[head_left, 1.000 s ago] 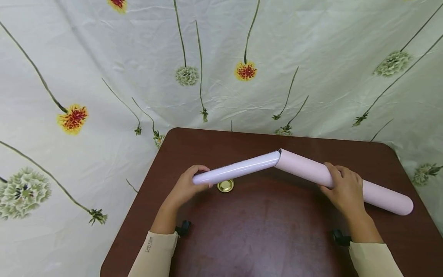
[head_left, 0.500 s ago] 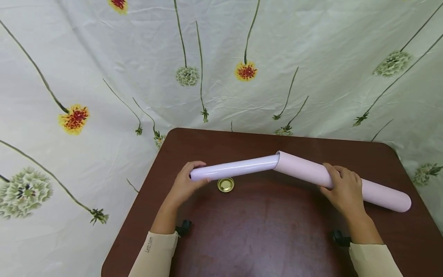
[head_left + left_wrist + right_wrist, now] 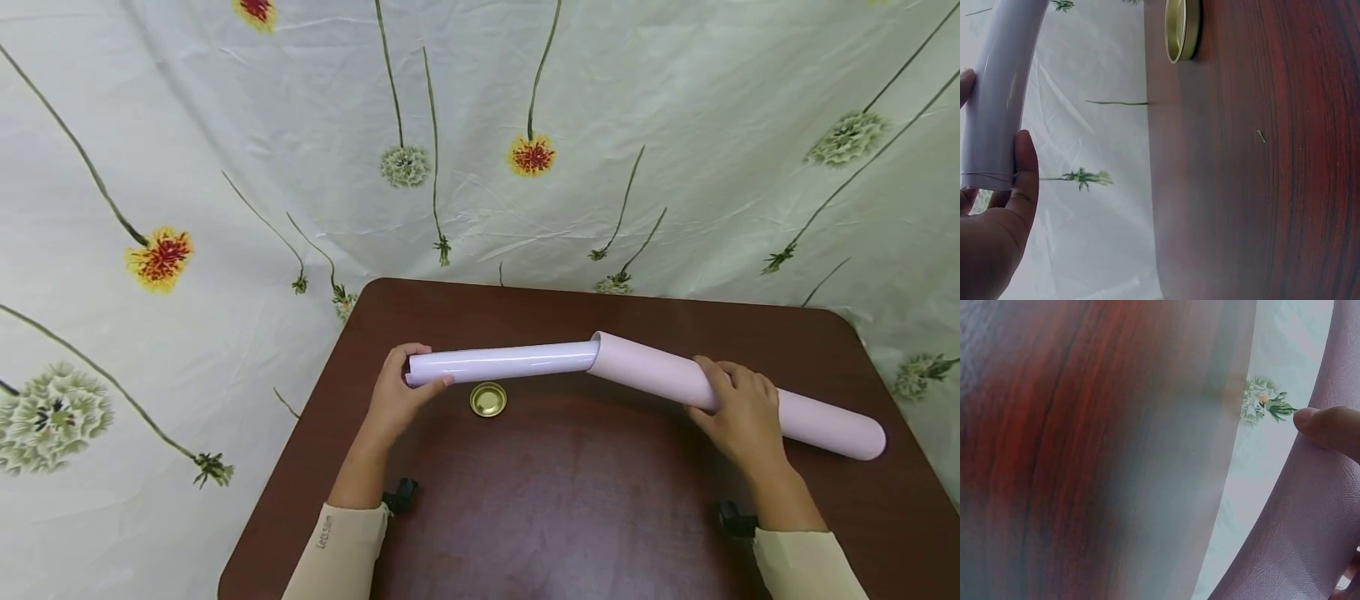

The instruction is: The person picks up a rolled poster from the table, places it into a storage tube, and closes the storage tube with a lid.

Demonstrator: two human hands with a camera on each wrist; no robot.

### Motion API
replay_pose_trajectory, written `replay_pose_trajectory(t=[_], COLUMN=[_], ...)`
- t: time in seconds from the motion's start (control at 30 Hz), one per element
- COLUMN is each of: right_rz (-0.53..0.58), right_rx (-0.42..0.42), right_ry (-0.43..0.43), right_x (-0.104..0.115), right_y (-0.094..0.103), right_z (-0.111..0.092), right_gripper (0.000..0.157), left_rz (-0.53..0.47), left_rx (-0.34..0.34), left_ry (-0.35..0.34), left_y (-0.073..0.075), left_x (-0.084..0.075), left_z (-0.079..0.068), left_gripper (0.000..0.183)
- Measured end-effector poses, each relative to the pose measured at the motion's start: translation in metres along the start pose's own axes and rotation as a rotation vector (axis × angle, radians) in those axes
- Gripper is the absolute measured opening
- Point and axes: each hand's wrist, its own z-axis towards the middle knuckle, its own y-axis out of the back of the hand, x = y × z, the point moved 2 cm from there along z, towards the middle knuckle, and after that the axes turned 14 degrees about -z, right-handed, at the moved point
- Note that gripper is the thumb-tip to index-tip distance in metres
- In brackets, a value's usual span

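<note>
A glossy white paper roll (image 3: pixel 502 363) is held near its outer end by my left hand (image 3: pixel 396 392), thumb on the near side and fingers behind. Its other end sits inside the mouth of a pale pink tube (image 3: pixel 652 367). My right hand (image 3: pixel 746 412) grips that tube around its middle from above. The two pieces meet at a slight angle, with the mouth raised above the table. In the left wrist view the overlapping edge of the paper roll (image 3: pixel 997 125) shows. The right wrist view has my thumb on the textured tube (image 3: pixel 1297 525).
A small round gold lid (image 3: pixel 488 400) lies on the dark brown table (image 3: pixel 555 500), just below the paper roll. Behind the table hangs a white cloth (image 3: pixel 465 108) printed with flowers. Black wrist mounts (image 3: pixel 401 495) sit at both wrists.
The paper roll has swung closer to level as my left hand moved slightly up and left. The pink tube has shifted a little left, its mouth slightly lower. The gold lid stays put.
</note>
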Motion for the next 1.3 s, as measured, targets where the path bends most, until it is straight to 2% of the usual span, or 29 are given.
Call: replay_pose_trajectory(t=[0.1, 0.3, 0.57, 0.93, 1.3], right_rz=[-0.006, 0.002, 0.014, 0.019, 0.033], right_rx=[0.007, 0.010, 0.001, -0.002, -0.018], right_ry=[0.003, 0.006, 0.003, 0.005, -0.009], right_x=[0.001, 0.003, 0.005, 0.011, 0.012], right_y=[-0.001, 0.000, -0.003, -0.005, -0.007], right_z=[0.000, -0.002, -0.002, -0.003, -0.005], right_gripper=[0.084, 0.084, 0.083, 0.084, 0.083], left_rz=[-0.005, -0.049, -0.090, -0.264, -0.265], left_rx=[-0.014, 0.010, 0.015, 0.010, 0.006], left_ry=[-0.009, 0.001, -0.031, -0.051, -0.090], left_y=[0.002, 0.003, 0.001, -0.003, -0.004], left_x=[-0.001, -0.002, 0.000, 0.003, 0.006], left_z=[0.000, 0.000, 0.001, 0.002, 0.002], left_gripper=[0.058, 0.057, 0.060, 0.060, 0.054])
